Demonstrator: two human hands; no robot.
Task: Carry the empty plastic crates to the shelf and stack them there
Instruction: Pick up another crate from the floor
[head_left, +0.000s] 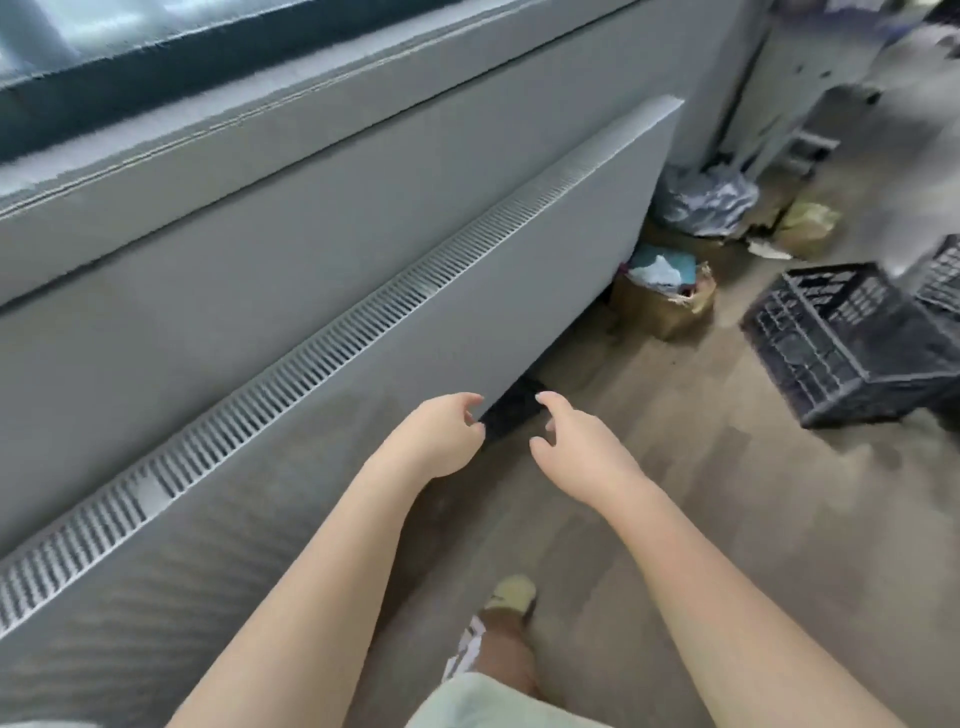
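Both arms reach forward and down with nothing in them: the left hand (441, 435) hangs with its fingers loosely curled, its fingertips in line with the lower edge of the long grey cabinet (363, 249), and the right hand (566, 441) sits just beside it, fingers half spread and relaxed, thumb apart from the rest. Between the two hands a dark gap shows under the cabinet's base; whether anything lies in there cannot be told. The task's things are off to the person's right: a dark plastic crate (852, 343) with lattice walls stands on the wood-look floor (701, 519), tipped slightly in this wide view and seemingly empty, and the corner of a second crate (943, 275) shows just beyond it at the frame's edge. Neither hand is near them, so the step in hand looks like the approach to a pickup. To do it well, the person would likely turn right, step clear of the stuffed brown bag (662, 296) and the crumpled plastic bag (704, 200) lying by the cabinet's end, and take the nearer crate by two opposite rims, one hand on each, so it rides level. The open lattice gives good finger holds, and an empty crate should be light but bulky enough to block the view of the feet. No shelf can be made out for certain; the blurred area at upper right may hold one.
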